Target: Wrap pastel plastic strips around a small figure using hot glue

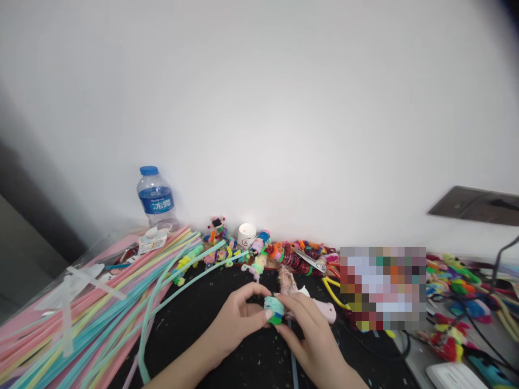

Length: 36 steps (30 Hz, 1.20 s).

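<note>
Coil of fuzzy mint, blue and green stems [274,310] sat over the black mat [251,367], between the bare left hand [237,320] and bare right hand [313,327]. Both, half-curled, pinched it with thumbs and fingertips.

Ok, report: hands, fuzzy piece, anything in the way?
Left hand, right hand: both gripping. Teal-and-green fuzzy piece: held between fingertips. Pale pink tool: close beyond right hand.

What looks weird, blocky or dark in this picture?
Head view: big squares blot out a patch right of the right hand; also in the head view, the white wall is brightest around the middle and dimmer toward the left, and the head view's top right corner is dark.
</note>
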Motion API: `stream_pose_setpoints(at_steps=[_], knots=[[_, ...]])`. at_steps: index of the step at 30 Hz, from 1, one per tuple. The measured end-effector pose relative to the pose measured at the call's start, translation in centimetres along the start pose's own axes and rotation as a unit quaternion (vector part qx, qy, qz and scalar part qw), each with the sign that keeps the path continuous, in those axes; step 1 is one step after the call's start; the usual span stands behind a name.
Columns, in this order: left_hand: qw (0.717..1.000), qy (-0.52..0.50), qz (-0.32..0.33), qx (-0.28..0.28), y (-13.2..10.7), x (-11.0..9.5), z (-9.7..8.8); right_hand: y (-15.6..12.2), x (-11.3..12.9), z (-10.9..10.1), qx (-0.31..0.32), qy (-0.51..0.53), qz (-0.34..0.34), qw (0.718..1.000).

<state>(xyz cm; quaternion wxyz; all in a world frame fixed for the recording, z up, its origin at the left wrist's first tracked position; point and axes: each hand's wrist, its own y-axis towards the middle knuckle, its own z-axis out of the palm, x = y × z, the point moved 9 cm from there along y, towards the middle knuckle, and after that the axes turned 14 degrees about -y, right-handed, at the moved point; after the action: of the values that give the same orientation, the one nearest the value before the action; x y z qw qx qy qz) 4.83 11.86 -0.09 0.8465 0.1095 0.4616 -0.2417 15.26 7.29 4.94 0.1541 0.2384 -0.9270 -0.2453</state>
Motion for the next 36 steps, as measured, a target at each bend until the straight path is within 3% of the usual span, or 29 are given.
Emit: stream_pose_setpoints(at_steps=[8, 13, 17, 21, 25, 29, 36], knots=[[1.0, 0.012, 0.008, 0.015, 0.2, 0.4, -0.1, 0.1, 0.4, -0.2, -0.018, 0.005, -0.006, 1.0], [1.0, 0.027, 0.01, -0.002, 0.2, 0.4, -0.4, 0.1, 0.1, 0.3, 0.006, 0.012, 0.012, 1.0], [0.997, 0.045, 0.026, -0.053, 0.4, -0.3, -1.4, 0.1, -0.3, 0.1, 0.007, 0.022, 0.023, 0.999], [0.987, 0.037, 0.071, -0.138, 0.4, -1.9, -3.1, 1.0, -1.4, -1.1, -0.05, 0.014, 0.051, 0.997], [0.967, 0.013, 0.133, -0.217, -0.3, -3.2, -4.8, 3.2, -1.6, -1.2, -0.067, 0.0, 0.036, 0.997], [0.951, 0.001, 0.169, -0.259, -0.8, -3.7, -5.8, 6.7, -0.5, 0.4, -0.018, -0.046, -0.022, 0.999], [0.948, -0.042, 0.182, -0.258, -0.9, -3.9, -6.0, 12.7, 0.8, 4.3, 0.037, -0.121, -0.113, 0.986]])
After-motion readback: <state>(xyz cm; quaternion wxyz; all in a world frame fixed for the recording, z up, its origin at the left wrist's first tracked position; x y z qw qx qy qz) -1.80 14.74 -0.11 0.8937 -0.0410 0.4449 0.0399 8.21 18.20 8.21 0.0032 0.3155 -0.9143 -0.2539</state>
